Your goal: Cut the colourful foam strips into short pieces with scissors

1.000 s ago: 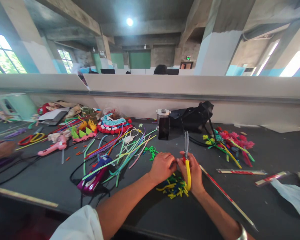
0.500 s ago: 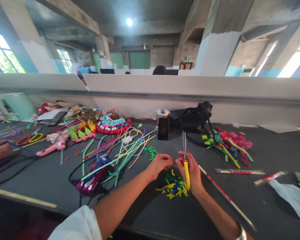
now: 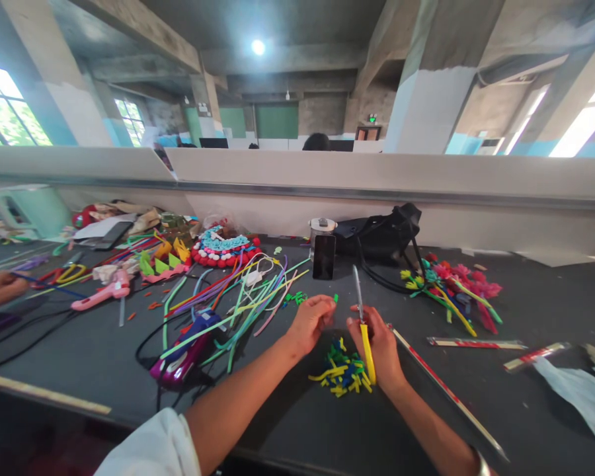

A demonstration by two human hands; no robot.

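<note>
Scissors [image 3: 365, 334], likely hard, are gripped by the yellow handle [image 3: 369, 357] in the right hand [image 3: 383, 347]. Whether a green bit [image 3: 336, 299] is pinched by the left hand [image 3: 308, 325] cannot be told. Light, soft-looking bits [image 3: 344, 374], best pinched with fingertips, are heaped toward the near edge of the surface [image 3: 287, 410].

Looks like a craft workshop, with colourful fuzzy stems [image 3: 265, 299] and a glue gun [image 3: 113, 286] on the table [image 3: 297, 410]. Has bare concrete beams [image 3: 143, 26] and a pillar [image 3: 434, 99] beyond it.

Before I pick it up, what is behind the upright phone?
Behind the phone stands a pale-lidded container: its top and a sliver of its left edge show. The phone covers most of its front.
</note>
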